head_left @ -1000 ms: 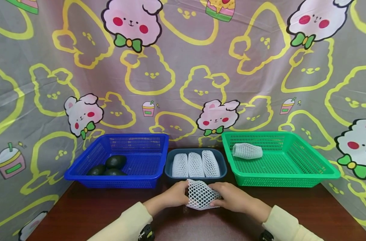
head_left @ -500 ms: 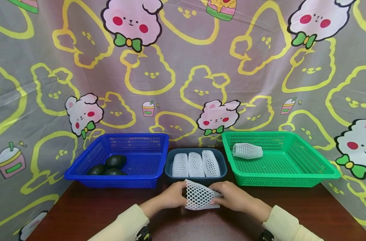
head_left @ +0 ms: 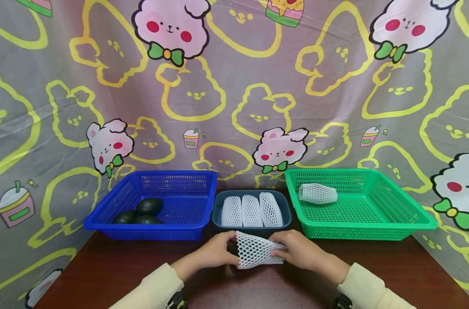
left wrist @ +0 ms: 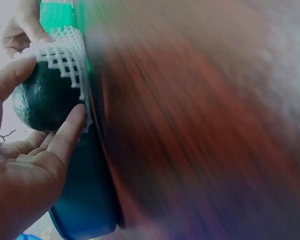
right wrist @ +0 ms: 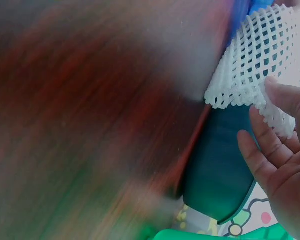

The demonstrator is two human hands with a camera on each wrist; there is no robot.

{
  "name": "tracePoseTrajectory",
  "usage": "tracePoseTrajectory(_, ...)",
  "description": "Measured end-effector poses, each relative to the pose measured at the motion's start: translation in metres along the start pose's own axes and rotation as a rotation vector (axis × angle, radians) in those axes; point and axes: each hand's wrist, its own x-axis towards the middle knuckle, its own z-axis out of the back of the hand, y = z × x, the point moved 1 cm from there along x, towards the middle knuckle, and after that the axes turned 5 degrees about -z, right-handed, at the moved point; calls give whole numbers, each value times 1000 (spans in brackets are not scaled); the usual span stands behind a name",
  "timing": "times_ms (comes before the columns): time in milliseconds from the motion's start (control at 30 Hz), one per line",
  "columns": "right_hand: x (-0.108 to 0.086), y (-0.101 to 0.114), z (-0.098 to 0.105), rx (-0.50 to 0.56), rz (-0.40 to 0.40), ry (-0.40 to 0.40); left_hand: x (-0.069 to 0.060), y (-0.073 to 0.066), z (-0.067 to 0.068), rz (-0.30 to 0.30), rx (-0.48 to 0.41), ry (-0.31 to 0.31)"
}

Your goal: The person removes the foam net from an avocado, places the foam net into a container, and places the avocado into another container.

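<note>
Over the table, in front of the small tray, a white foam net sleeve (head_left: 257, 251) is stretched partly over a dark green avocado (left wrist: 47, 97). My left hand (head_left: 215, 251) holds the avocado's uncovered end, the thumb on one side and the fingers on the other, with fingertips at the sleeve's rim. At the sleeve's other end, my right hand (head_left: 302, 251) pinches the loose netting between thumb and fingers. The right wrist view shows this sleeve (right wrist: 262, 50) narrowing toward the right hand. The avocado's covered part is hidden in the head view except for dark patches through the mesh.
At the left, a blue basket (head_left: 151, 234) holds three avocados (head_left: 149, 207). A dark blue-grey tray (head_left: 217, 210) behind the hands holds three white foam sleeves (head_left: 251, 211). The green basket (head_left: 358, 231) at the right contains one net-wrapped item (head_left: 318, 194). A patterned cloth hangs behind.
My left hand has shifted slightly left, and a dark gap with the avocado's end shows more beside the sleeve's rim. The right hand keeps its pinch on the sleeve, almost in place.
</note>
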Motion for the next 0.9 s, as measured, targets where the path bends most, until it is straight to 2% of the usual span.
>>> tracePoseTrajectory(200,-2,-1,4,-23,19,-25,-7,0,9,21,77,-15)
tracePoseTrajectory(567,-4,-3,6,-4,-63,50,-15,5,13,14,72,-14)
tracePoseTrajectory(733,-1,1,6,-62,-96,64,-14,4,13,18,75,-13)
tracePoseTrajectory(900,7,9,6,-141,-95,76,-14,1,13,19,77,-10)
